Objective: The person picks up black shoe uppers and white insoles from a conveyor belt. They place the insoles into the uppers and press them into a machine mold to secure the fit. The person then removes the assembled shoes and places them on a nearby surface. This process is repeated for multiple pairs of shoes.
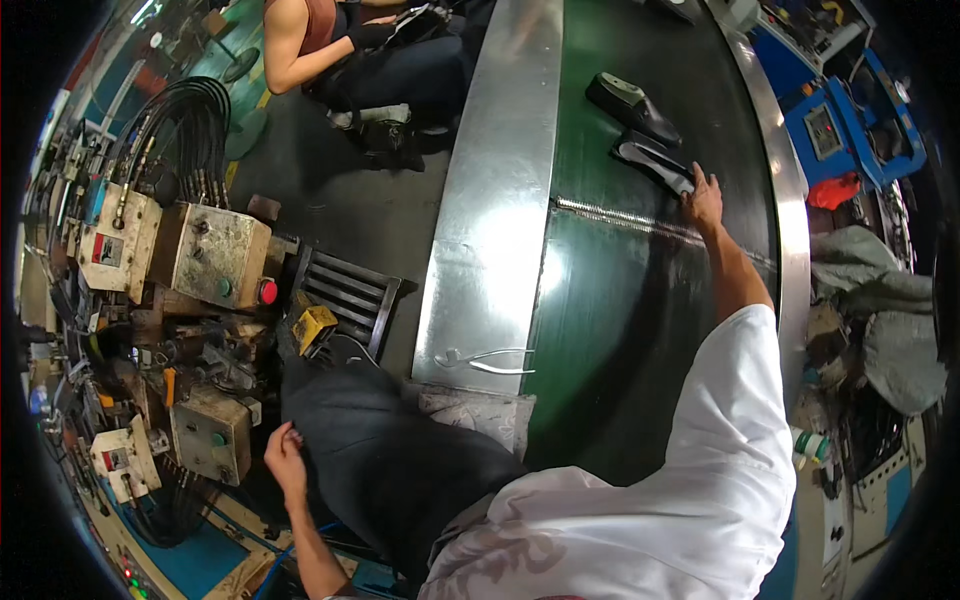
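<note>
My right arm stretches forward over the dark green conveyor belt [600, 400]. At its end my right hand [704, 200] is closed at the near end of a black shoe [652, 160] with a pale grey inside, thumb on one side and fingers on the other. Just beyond lies a second black shoe [636, 106], its heel end showing a lighter patch. My left hand [287, 462] hangs low beside my dark-clothed leg, near a worn machine control box [212, 434]. Its fingers are loosely bent and a little apart, with nothing visible in them.
Pincers [485, 360] with pale handles lie on the metal ledge [497, 180] along the belt. A black slatted stool [345, 290] stands left of it. Hosed machinery [205, 255] fills the left side. A seated person [375, 60] wearing dark gloves works at the far left.
</note>
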Available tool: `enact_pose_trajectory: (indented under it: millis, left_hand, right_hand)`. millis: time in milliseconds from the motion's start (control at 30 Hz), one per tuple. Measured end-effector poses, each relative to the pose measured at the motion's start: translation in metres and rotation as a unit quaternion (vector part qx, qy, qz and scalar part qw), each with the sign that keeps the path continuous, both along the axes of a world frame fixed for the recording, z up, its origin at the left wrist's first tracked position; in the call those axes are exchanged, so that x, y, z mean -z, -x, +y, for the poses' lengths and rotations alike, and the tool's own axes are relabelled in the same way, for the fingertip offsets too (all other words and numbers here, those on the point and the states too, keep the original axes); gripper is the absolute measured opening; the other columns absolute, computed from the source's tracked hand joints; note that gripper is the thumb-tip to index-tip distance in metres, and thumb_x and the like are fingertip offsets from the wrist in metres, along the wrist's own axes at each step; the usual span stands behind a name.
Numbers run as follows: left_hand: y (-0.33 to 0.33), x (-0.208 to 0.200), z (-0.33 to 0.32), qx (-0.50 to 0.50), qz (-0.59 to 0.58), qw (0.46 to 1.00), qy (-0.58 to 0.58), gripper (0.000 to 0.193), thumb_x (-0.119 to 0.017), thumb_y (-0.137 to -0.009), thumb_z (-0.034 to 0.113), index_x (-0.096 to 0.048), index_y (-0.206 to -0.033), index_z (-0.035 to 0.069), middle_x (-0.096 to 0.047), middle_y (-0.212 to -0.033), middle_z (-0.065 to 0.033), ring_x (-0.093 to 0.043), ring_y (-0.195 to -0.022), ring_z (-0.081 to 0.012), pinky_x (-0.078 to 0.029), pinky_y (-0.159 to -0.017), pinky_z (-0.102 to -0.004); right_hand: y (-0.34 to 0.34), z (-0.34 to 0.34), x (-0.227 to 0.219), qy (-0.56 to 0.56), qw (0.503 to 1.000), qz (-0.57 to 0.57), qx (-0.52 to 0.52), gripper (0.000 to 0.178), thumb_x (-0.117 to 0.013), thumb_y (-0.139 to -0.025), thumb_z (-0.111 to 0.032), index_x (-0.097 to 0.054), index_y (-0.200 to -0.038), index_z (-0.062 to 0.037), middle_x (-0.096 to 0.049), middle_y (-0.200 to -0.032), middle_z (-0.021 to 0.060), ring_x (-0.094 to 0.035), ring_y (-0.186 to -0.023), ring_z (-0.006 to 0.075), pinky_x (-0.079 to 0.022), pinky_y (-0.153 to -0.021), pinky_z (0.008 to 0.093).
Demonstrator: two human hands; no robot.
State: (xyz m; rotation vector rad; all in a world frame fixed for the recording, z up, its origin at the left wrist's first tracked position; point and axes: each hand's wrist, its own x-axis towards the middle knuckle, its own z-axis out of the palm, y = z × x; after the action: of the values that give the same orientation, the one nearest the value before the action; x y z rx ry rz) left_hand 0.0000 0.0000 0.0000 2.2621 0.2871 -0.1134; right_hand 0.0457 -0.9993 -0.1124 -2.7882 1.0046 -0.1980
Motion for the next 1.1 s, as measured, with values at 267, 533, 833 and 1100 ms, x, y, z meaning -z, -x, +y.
enact_pose_trajectory:
  millis: [267,533,833,1100]
  left_hand:
    - [0.123,0.012,0.118,-0.047,0.101,0.958,-0.264,0.028,-0.053,-0.095,-0.003,-0.075,-0.111,-0.007,-0.076,-0.107,-0.0273,-0.072,-0.105,-0.0453,-0.055,-0.093,-0.0511]
    - [0.205,0.037,0.147,-0.142,0.095,0.940,-0.296,0.023,-0.054,-0.092,-0.006,-0.073,-0.104,-0.009,-0.074,-0.098,-0.0240,-0.073,-0.090,-0.0389,-0.057,-0.087,-0.0438]
    - [0.019,-0.038,0.007,0.006,-0.118,0.992,-0.047,0.024,-0.055,-0.102,-0.001,-0.070,-0.119,-0.008,-0.071,-0.105,-0.0199,-0.072,-0.094,-0.0287,-0.058,-0.086,-0.0369]
    - [-0.096,-0.113,-0.130,0.086,-0.229,0.928,0.282,0.053,-0.068,-0.106,0.016,-0.053,-0.154,0.000,-0.067,-0.134,-0.0180,-0.068,-0.118,-0.0235,-0.058,-0.092,-0.0339]
  right_hand:
    - [-0.054,-0.007,-0.009,0.048,0.973,0.224,-0.011,0.096,-0.075,-0.091,-0.048,-0.022,-0.171,-0.0448,-0.051,-0.157,0.0294,-0.052,-0.139,0.0531,-0.046,-0.112,0.0598]
    - [-0.062,0.066,-0.010,-0.035,0.985,0.160,0.056,0.096,-0.079,-0.091,-0.039,-0.025,-0.170,-0.0316,-0.059,-0.146,0.0261,-0.059,-0.131,0.0536,-0.051,-0.110,0.0580]
    - [-0.089,0.294,-0.099,-0.513,0.854,-0.064,-0.063,0.069,-0.079,-0.095,-0.023,-0.054,-0.152,0.0044,-0.070,-0.133,0.0166,-0.068,-0.117,0.0252,-0.054,-0.101,0.0390]
    - [-0.019,0.583,-0.191,-0.618,0.750,-0.021,-0.236,0.079,-0.081,-0.096,-0.027,-0.046,-0.158,0.0056,-0.068,-0.134,0.0167,-0.066,-0.118,0.0222,-0.054,-0.103,0.0375]
